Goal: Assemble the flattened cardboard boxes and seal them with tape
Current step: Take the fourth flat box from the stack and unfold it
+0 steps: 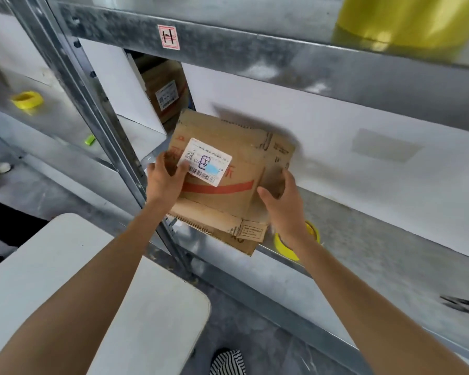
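Head view shows the flattened cardboard box [236, 169], with a white shipping label [205, 161] on its upper face, held tilted over the front lip of the metal shelf [377, 253]. The left hand [165, 180] grips its left edge with the thumb pressed on the label's corner. The right hand [282, 201] holds the right side, its fingers [286, 177] curled round that edge. The box still looks collapsed, with its flaps lying in line with the panels and no fresh tape visible, so the task seems barely begun: opening, folding and sealing all remain. A yellow tape roll [282, 249] lies on the shelf just under the right wrist, and another roll [27, 100] sits well off to the left.
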